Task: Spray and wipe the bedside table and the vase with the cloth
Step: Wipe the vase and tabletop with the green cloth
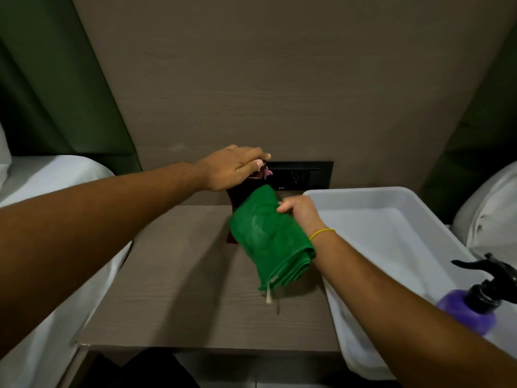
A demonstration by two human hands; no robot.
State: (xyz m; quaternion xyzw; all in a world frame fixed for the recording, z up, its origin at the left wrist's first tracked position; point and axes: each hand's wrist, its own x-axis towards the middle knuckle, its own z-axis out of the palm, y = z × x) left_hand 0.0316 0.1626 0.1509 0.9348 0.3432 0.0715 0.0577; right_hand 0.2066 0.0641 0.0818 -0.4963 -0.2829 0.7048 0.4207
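A dark vase [238, 195] stands at the back of the grey wooden bedside table [179, 289], mostly hidden. My left hand [232, 169] grips its top from above, where a small pink flower [268, 172] shows. My right hand [299, 214] holds a folded green cloth [268, 242] pressed against the vase's front side; the cloth hangs down over the table. A purple spray bottle [470, 309] with a black trigger lies in the white tray [363, 197] on the right.
A black socket panel [302, 175] is set in the wooden wall panel behind the vase. White bedding [56, 175] lies left of the table and a white pillow [492, 208] to the right. Green padded headboards flank the panel.
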